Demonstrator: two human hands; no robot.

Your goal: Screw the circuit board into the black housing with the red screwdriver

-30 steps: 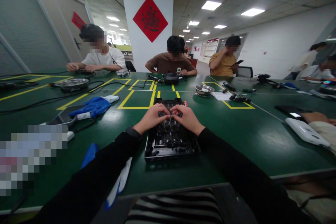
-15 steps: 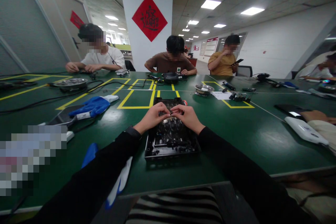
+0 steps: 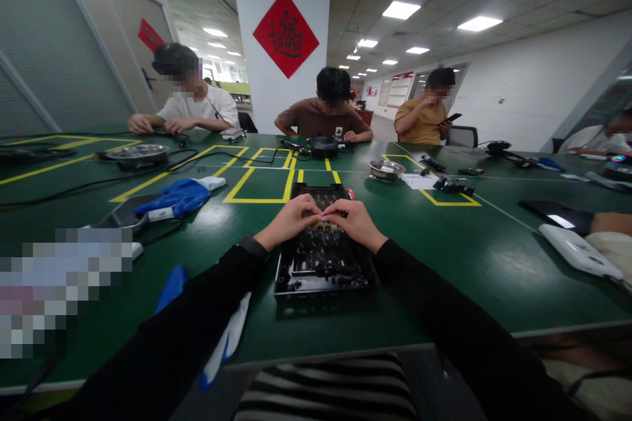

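Nearest us, a glove (image 3: 238,323) shows beneath our left sleeve (image 3: 197,312) at the edge of the desk (image 3: 434,302); we do well to keep that forearm from snagging it. Just ahead, the open black case (image 3: 306,294) sits on the desk, which should take its weight. Toward its far end, our left hand (image 3: 295,219) and right hand (image 3: 356,222) meet, fingertips bunched together; whether they clamp a small part, we cannot tell. We want steady wrists, light pressure and fingers low, so nothing drops inside. Beyond, a metal dish (image 3: 386,172) stands well apart.
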